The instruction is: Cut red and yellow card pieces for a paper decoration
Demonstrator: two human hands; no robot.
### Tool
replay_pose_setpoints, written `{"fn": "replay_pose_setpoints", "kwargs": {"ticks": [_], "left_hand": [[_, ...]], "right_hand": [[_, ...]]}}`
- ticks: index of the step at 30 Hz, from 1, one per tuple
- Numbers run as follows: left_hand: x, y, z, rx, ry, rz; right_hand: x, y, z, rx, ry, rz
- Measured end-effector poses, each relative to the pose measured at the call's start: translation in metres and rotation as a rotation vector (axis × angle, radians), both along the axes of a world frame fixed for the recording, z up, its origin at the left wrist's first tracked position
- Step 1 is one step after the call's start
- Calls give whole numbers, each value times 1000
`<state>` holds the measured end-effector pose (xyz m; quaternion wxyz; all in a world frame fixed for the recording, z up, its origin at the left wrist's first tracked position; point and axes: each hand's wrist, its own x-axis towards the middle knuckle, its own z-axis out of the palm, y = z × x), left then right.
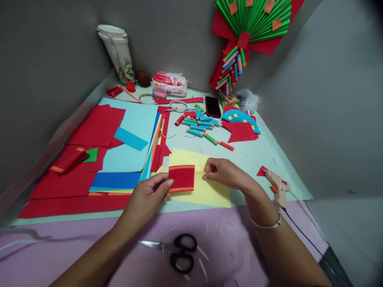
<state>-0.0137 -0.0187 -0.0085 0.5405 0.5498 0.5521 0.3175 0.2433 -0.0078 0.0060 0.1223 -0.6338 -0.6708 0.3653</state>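
My left hand (149,195) pinches the left edge of a small red paper piece with orange stripes (182,178), which lies on a yellow sheet (206,187). My right hand (223,172) rests just right of the red piece with its fingers curled together on the yellow sheet; whether they hold anything is hidden. Black-handled scissors (176,251) lie on the purple surface below my hands. A glue gun (278,186) lies to the right of my right wrist.
Stacked red, blue and light blue paper sheets (119,151) cover the left. Several rolled paper tubes (203,125), a phone (212,106), a blue paper fan (241,117), a tissue pack (169,83) and a cup (118,52) sit farther back. A green paper fan decoration (254,18) hangs on the wall.
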Motion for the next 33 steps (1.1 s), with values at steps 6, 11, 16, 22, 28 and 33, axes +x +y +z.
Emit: {"fn": "replay_pose_setpoints", "kwargs": {"ticks": [6, 11, 16, 22, 28, 33], "left_hand": [[2, -3, 0, 39, 54, 5], [1, -4, -7, 123, 109, -54], [1, -4, -5, 148, 64, -122], [3, -4, -2, 211, 58, -185], [3, -3, -5, 230, 43, -126], [1, -5, -3, 110, 53, -164]], "right_hand": [[12, -10, 23, -62, 292, 56], [10, -19, 41, -128, 342, 127], [5, -21, 45, -162, 361, 209], [3, -19, 46, -116, 257, 322], [-3, -20, 48, -72, 231, 376], [-7, -20, 46, -74, 226, 389]]}}
